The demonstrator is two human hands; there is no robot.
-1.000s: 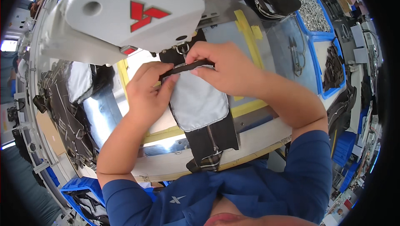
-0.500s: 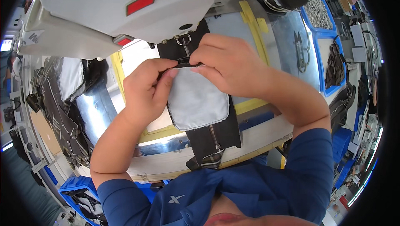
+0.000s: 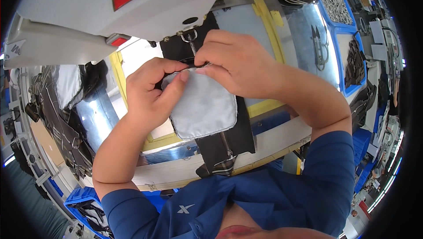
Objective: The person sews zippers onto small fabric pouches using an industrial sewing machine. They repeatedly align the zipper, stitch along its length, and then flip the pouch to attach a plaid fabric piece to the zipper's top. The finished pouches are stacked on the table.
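Note:
A rounded, light grey fabric panel [image 3: 205,107] lies over a black fabric strip [image 3: 227,144] with a metal zipper down its middle. My left hand [image 3: 154,87] pinches the panel's upper left edge between thumb and fingers. Close beside it, my right hand [image 3: 235,63] pinches the same upper edge, its thumb and curled forefinger almost touching the left fingertips. Past my fingers the strip carries a metal D-ring [image 3: 189,35] and runs up beneath the head of a white sewing machine [image 3: 176,1]. Between my fingertips the folded edge is partly hidden.
Snips [image 3: 319,47] lie on the metal surface to the right, next to blue bins [image 3: 339,58] holding small metal parts and dark fabric pieces. Dark plaid fabric pieces [image 3: 61,111] are heaped at left. Yellow tape [image 3: 269,27] marks the machine bed. A blue crate [image 3: 79,199] stands lower left.
The panel has shifted slightly left and tilted a little, with both hands still pinching its upper edge. The machine also appears further left and higher in the view.

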